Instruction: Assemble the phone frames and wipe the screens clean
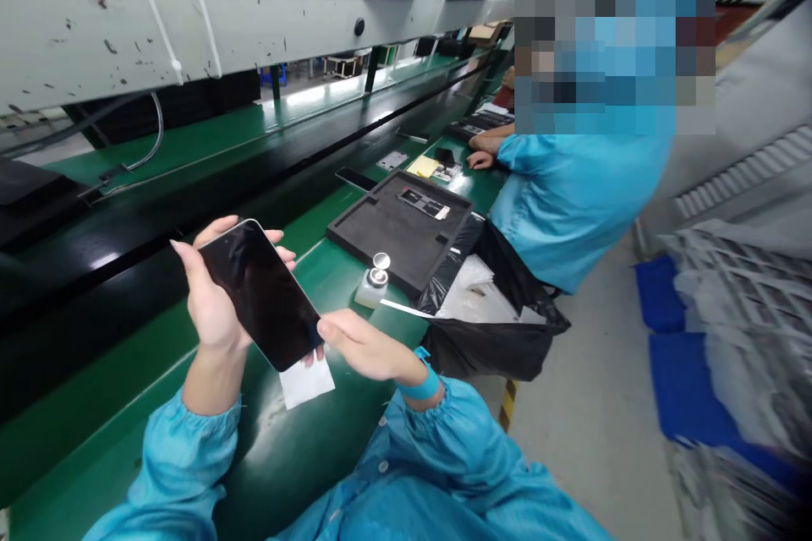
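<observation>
A smartphone point(260, 296) with a dark screen is held up over the green bench, tilted toward me. My left hand point(216, 304) wraps round its left side, fingers showing past the top right edge and the thumb raised. At the lower right corner, my right hand point(361, 342) pinches the phone between thumb and fingers. A white cloth or paper point(308, 382) hangs beneath the phone by the right fingertips; whether those fingers hold it too is unclear. Nearby stands a small white pump bottle point(373, 283) with a round metal top.
A black foam tray point(381, 228) lies beyond my hands, holding a phone part point(424, 204). A black bag point(495, 347) with white sheets hangs at the bench edge. Another person in a blue smock point(571, 194) sits at right. A dark conveyor point(266, 177) runs along the left.
</observation>
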A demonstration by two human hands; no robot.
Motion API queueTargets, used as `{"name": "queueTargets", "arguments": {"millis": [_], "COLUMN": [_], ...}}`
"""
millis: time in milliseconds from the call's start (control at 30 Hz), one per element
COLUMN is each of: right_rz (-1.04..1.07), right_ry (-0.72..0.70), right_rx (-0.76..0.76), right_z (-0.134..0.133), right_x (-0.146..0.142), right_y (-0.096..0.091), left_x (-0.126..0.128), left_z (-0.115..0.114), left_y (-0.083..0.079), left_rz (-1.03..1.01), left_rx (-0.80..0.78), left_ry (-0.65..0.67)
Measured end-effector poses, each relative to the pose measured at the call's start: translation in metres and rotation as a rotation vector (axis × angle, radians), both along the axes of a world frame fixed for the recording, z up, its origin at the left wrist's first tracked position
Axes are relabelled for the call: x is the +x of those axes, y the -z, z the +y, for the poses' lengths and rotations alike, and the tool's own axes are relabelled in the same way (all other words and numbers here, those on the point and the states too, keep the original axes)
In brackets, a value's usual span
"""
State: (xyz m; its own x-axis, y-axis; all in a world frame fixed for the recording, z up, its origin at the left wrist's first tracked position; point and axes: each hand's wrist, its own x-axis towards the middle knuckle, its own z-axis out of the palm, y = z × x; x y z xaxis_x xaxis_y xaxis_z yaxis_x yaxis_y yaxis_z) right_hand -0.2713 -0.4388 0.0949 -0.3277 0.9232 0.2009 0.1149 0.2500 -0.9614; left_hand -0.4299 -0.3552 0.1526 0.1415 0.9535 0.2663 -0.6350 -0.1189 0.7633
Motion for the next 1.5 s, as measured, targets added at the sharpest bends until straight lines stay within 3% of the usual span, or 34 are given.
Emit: {"name": "queueTargets", "arguments": {"millis": [100,467,667,733,867,1033,1133,1233,1333,1400,1500], "right_rz": [0.015,0.237,0.353,0.338,0.287,0.224,0.175,0.237,0.249,0.252,0.336], "right_ry": [-0.057,0.09,-0.112,-0.116,-0.086,0.062,0.05,0.258,0.339,0.32,0.364], "right_rx": [-0.082,-0.163,-0.295,-0.293,-0.249,-0.177,-0.108,0.039,0.02,-0.051,-0.096], "right_z": [-0.002,0.016,0.02,0.021,0.022,0.022,0.022,0.023,0.021,0.019,0.015], "right_x": [0.003,-0.019,-0.044,-0.046,-0.03,-0.004,0.005,0.013,0.02,0.025,0.036], "right_y": [0.012,0.03,0.033,0.033,0.024,0.018,0.014,0.005,-0.001,0.001,0.007], "left_x": [-0.002,0.009,0.01,0.01,0.007,0.004,0.002,0.006,0.018,0.028,0.046], "left_z": [0.001,0.0,0.002,0.002,0.002,0.009,0.013,0.009,-0.003,-0.01,-0.015], "left_y": [-0.004,0.001,-0.001,-0.002,-0.002,-0.001,0.002,0.013,0.026,0.033,0.031], "left_rz": [-0.029,-0.11,-0.18,-0.176,-0.145,-0.107,-0.069,0.098,0.283,0.357,0.409], "left_rx": [-0.039,-0.041,-0.039,-0.054,-0.095,-0.103,-0.109,-0.108,-0.045,-0.001,0.032], "left_ry": [0.007,-0.149,-0.231,-0.233,-0.229,-0.166,-0.054,0.241,0.513,0.584,0.588]}}
